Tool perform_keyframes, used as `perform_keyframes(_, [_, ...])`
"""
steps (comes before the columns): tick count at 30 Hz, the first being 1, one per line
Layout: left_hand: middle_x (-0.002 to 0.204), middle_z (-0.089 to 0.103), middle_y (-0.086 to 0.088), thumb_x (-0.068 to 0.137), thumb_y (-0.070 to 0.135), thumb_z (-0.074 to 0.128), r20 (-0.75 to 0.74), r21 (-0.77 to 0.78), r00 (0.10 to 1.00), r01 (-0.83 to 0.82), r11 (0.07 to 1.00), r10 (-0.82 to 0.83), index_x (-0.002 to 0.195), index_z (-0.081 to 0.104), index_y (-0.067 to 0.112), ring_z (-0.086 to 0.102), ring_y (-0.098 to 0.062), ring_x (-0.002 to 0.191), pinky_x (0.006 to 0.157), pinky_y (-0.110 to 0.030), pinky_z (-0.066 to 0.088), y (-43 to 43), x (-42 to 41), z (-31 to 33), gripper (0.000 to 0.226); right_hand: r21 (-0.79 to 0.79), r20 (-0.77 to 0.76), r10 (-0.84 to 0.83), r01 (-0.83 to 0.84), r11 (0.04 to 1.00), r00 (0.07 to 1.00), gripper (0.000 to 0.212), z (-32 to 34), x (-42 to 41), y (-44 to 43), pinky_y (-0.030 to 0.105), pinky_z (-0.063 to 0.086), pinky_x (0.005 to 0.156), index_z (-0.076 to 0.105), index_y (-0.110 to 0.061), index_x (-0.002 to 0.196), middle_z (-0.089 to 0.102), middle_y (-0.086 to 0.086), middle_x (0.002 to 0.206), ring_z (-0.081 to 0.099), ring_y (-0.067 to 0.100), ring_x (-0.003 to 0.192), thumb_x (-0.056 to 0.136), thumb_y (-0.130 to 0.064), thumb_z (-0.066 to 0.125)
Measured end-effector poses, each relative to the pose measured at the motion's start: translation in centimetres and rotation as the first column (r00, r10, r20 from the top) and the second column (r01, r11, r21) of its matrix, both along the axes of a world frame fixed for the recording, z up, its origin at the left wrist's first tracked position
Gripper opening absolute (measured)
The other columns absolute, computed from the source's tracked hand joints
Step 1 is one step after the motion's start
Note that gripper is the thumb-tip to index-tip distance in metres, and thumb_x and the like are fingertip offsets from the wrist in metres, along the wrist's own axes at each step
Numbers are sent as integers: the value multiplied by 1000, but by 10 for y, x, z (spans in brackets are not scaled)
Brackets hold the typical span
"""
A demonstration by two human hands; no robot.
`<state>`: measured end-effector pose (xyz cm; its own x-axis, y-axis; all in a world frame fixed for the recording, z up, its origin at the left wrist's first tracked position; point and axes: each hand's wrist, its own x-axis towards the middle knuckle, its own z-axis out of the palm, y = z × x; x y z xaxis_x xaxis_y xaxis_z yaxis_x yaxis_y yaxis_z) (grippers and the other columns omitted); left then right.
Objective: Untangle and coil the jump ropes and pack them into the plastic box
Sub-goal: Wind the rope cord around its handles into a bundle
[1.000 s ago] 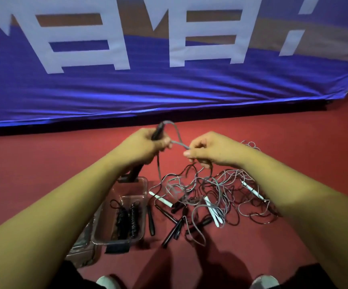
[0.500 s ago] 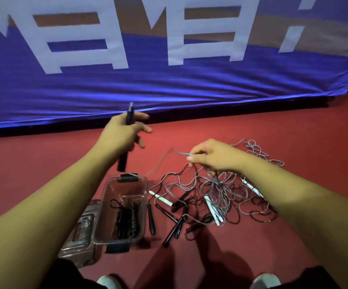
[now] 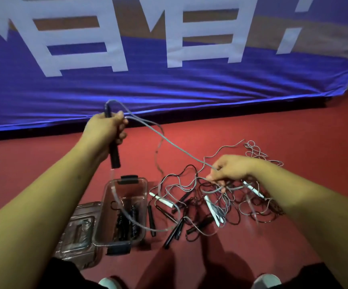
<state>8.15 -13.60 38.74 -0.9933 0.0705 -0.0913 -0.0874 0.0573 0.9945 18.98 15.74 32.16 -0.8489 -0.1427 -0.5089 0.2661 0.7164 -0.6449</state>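
My left hand grips a black jump-rope handle upright above the clear plastic box. A grey rope runs from the handle's top down to my right hand, which pinches it just above the tangled pile of ropes on the red floor. The pile holds grey and black cords with white handles and black handles. Another loop of grey cord sags across the box. Inside the box lies a coiled black rope.
The box's clear lid lies on the floor to the left of the box. A blue banner with white characters hangs along the far side. My shoes show at the bottom edge. Red floor extends to the right.
My left hand now grips the handle fully. My right hand slid along the grey rope down and right toward the pile, drawing the rope into a long line between both hands.
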Motion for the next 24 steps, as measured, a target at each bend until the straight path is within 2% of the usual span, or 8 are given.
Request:
perform_keyframes(4, [90, 67, -8, 102, 11, 48, 68, -333, 995, 93, 938, -75, 102, 61, 6, 60, -11, 37, 32, -13, 24, -15, -1, -21, 13, -134, -186, -216, 193, 972, 958, 27, 12, -6, -3, 29, 42, 58, 65, -14, 71, 47, 1, 50, 59, 19, 47, 93, -29, 62])
perform_keyframes(9, [114, 72, -3, 97, 27, 58, 21, -142, 946, 323, 936, -323, 113, 65, 10, 61, -16, 47, 36, -16, 25, 21, 21, -12, 25, 1, -366, 22, -23, 1000, 930, 28, 45, -9, -54, 15, 33, 39, 68, -9, 81, 49, -4, 43, 46, 4, 33, 97, -29, 56])
perform_keyframes(11, [111, 73, 1, 86, 44, 63, 53, -197, 856, 515, 835, -515, 114, 66, 15, 59, -18, 52, 40, -18, 27, 36, 36, -8, 40, -10, -442, 39, -49, 999, 896, 25, 51, -13, -66, 16, 35, 42, 70, -5, 84, 52, -3, 46, 44, 1, 34, 94, -26, 60])
perform_keyframes(14, [67, 66, -2, 87, 49, 64, 98, -402, 762, 618, 675, -640, 89, 69, 17, 45, -12, 44, 42, -20, 27, 43, 44, -13, 32, -60, -513, 4, -40, 997, 858, 16, 57, -18, -69, 20, 40, 50, 70, -3, 82, 56, -3, 54, 49, 2, 43, 89, -17, 66])
perform_keyframes(16, [52, 53, 5, 93, 38, 63, 30, -471, 810, 528, 707, -585, 77, 65, 16, 37, -10, 42, 41, -20, 26, 42, 38, -14, 28, -45, -481, 10, -36, 998, 877, 17, 58, -18, -62, 18, 39, 48, 68, -1, 79, 57, -2, 55, 47, 1, 43, 88, -16, 68])
perform_keyframes(19, [47, 48, 7, 98, 27, 59, -72, -387, 896, 379, 841, -438, 72, 62, 17, 33, -9, 40, 39, -19, 24, 40, 30, -15, 27, -39, -363, -14, 0, 999, 932, 21, 52, -15, -42, 15, 35, 41, 66, -3, 78, 56, -7, 49, 48, 2, 39, 87, -22, 70])
perform_keyframes(21, [45, 46, 8, 99, 23, 57, -75, -321, 930, 319, 892, -360, 73, 60, 14, 32, -8, 36, 37, -17, 22, 43, 30, -16, 27, -70, -322, -39, 17, 997, 946, 13, 45, -18, -29, 18, 41, 48, 67, -6, 77, 61, -3, 57, 55, 10, 50, 83, -16, 72])
perform_keyframes(24, [50, 43, 3, 100, 24, 55, -47, -87, 987, 152, 985, -157, 73, 56, 15, 31, -9, 37, 38, -15, 21, 43, 22, -16, 28, 224, -274, 85, -23, 974, 958, 10, 28, -21, -14, 27, 46, 58, 65, -13, 68, 60, 0, 61, 51, 14, 57, 76, -9, 70])
